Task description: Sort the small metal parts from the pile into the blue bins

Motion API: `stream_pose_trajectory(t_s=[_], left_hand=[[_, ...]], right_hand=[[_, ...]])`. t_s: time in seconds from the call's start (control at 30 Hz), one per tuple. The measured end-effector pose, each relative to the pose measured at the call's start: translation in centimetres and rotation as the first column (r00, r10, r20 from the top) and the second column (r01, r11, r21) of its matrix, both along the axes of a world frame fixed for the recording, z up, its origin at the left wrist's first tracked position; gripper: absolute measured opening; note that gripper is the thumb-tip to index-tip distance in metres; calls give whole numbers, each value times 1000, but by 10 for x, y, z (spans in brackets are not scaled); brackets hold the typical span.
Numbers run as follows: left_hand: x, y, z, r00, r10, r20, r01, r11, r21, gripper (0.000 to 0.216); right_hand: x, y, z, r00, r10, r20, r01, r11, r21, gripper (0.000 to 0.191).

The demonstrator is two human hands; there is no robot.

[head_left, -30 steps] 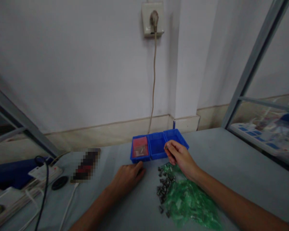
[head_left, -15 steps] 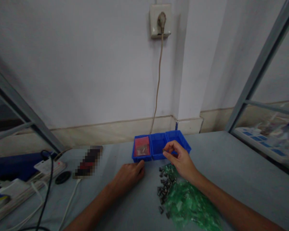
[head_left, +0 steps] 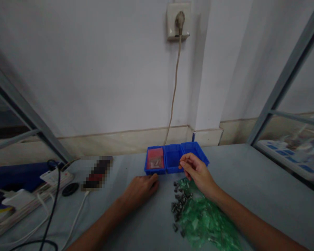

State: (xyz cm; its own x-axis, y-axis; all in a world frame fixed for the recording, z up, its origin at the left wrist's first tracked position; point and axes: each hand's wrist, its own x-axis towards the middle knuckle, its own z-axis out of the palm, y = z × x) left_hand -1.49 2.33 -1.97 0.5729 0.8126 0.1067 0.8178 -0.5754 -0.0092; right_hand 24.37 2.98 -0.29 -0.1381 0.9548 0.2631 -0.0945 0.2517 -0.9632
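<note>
The green bag [head_left: 208,223] lies nearest, below my right hand [head_left: 197,172], with the dark small pieces [head_left: 178,206] along its left side. My left hand [head_left: 139,190] rests loosely curled on the table [head_left: 251,181]; if it holds something, I cannot tell. My right fingers have just curled in more — tips pressed together by the blue bins [head_left: 173,159], any piece between them hidden — while the pile looks unchanged: I judge no new piece is taken.

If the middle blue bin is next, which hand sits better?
Probably the right: the right hand is raised, fingertips overlapping the middle bin in view. The left hand rests on the table before the left bin, apparently farther away.
</note>
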Motion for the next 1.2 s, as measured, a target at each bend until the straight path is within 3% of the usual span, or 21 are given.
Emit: stream_pose_trajectory(t_s=[0.27, 0.87, 1.2], left_hand=[[-1, -2, 4, 999, 5, -49, -5, 1000, 17, 25], [-2, -3, 4, 998, -56, -3, 57, 998, 30, 15], [-4, 2, -2, 1000, -26, -12, 27, 999, 39, 18]], right_hand=[[0, 1, -2, 1000, -4, -7, 4, 1000, -14, 31], [1, 2, 0, 999, -35, -28, 35, 999, -3, 29], [0, 0, 1, 999, -29, -15, 29, 1000, -5, 26]])
